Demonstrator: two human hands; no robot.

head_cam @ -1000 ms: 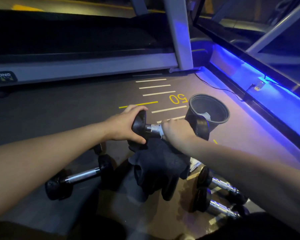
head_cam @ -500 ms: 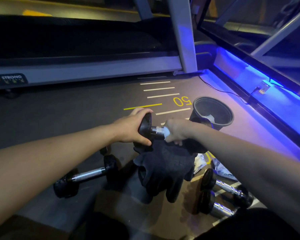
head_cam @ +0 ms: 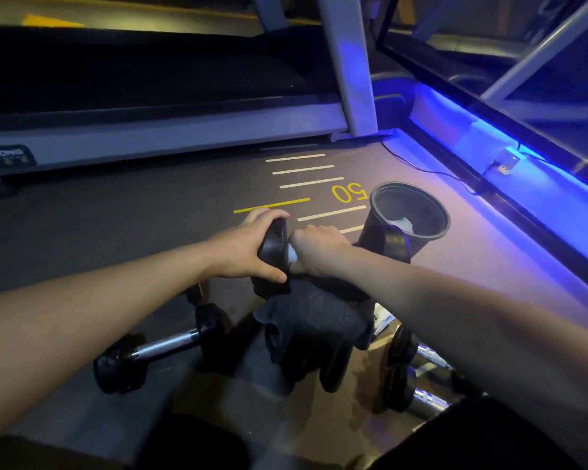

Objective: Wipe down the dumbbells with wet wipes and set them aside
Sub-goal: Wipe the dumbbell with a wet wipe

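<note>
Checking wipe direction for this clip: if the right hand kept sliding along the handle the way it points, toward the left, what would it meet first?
The right hand, holding a wet wipe round the dumbbell handle, would almost at once meet that dumbbell's left head, gripped by the left hand.

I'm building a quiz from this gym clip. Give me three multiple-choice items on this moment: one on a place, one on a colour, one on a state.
1. Where does the black bin stand?
A. on the treadmill
B. on the floor beside the painted 50
C. between the person's knees

2. What colour is the painted 50?
A. yellow
B. white
C. red

3. What is the right hand doing?
A. hanging idle
B. reaching into the bin
C. gripping the handle of the held dumbbell with a white wipe

Answers: 1 B, the bin stands on the floor just right of the number. 2 A, the digits are yellow, unlike the white lines. 3 C, its fingers curl round the handle, the wipe showing at the edge, while the left hand holds the end weight.
</note>
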